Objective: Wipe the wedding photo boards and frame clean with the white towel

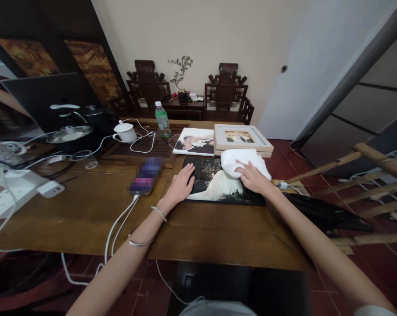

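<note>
A dark photo panel [205, 175] showing a pale gown lies flat on the wooden table in front of me. My left hand [182, 183] rests flat on its left edge, fingers stretched out. With my right hand [252, 177] I press a folded white cloth [240, 159] onto the panel's upper right part; the cloth hides that corner. Just behind the panel are a white-edged photo print [195, 142] and, to its right, light wooden picture frames [243, 137] stacked up, the top one holding a small photo.
Left of my left hand lies a phone [146, 176] on a charging cable. Further left are a power strip [12, 193], a clear plastic cup [86, 160] and a pot [70, 134]. A lidded white cup [125, 131] and a green-labelled bottle [162, 120] stand behind. Wooden rails [379, 166] stand at right.
</note>
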A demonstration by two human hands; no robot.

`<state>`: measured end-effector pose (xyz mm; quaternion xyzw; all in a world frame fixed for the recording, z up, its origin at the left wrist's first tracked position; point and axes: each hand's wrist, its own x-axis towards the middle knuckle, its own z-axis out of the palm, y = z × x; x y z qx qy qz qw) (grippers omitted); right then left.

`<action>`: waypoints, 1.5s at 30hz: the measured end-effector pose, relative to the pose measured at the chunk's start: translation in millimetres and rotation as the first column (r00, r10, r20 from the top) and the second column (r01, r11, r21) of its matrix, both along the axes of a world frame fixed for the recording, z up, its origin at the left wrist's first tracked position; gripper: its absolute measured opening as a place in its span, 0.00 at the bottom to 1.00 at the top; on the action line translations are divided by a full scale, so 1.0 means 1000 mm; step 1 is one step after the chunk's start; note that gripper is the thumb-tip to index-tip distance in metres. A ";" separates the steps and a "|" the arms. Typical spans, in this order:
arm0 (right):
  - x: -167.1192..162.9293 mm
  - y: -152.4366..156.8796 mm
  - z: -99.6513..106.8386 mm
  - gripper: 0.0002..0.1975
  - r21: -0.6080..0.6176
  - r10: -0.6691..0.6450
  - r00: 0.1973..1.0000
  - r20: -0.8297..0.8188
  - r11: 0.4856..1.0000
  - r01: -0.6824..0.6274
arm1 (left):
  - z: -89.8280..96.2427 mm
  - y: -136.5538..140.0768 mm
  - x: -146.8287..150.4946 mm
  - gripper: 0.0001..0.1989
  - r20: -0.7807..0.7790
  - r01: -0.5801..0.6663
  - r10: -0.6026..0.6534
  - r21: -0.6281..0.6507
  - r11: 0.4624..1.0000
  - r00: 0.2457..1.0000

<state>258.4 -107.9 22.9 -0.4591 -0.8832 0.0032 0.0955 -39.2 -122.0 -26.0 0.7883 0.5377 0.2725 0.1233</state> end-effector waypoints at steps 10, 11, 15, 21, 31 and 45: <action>0.008 -0.121 -0.001 0.19 -0.074 0.197 0.979 -0.048 0.977 -0.200 | -0.001 -0.002 0.001 0.22 -0.014 -0.001 0.001 0.017 1.000 1.000; 0.009 -0.129 0.000 0.20 -0.090 0.205 0.978 -0.049 0.974 -0.208 | -0.001 -0.002 0.001 0.22 -0.016 -0.002 0.002 0.020 1.000 1.000; 0.010 -0.127 0.006 0.18 -0.113 0.180 0.981 -0.069 0.976 -0.187 | -0.003 0.000 0.001 0.22 -0.016 0.000 0.000 0.022 1.000 1.000; 0.004 -0.056 0.006 0.18 -0.078 0.090 0.992 -0.084 0.992 -0.097 | -0.004 0.000 0.000 0.22 0.018 -0.002 0.001 0.026 1.000 1.000; -0.003 0.002 -0.001 0.20 -0.018 0.009 0.998 -0.060 1.000 -0.010 | -0.002 -0.001 -0.001 0.22 0.022 0.001 -0.002 0.014 1.000 1.000; -0.011 -0.137 0.001 0.19 -0.151 0.154 0.987 -0.037 0.976 -0.158 | -0.003 -0.001 0.001 0.22 -0.012 -0.005 0.005 0.020 1.000 1.000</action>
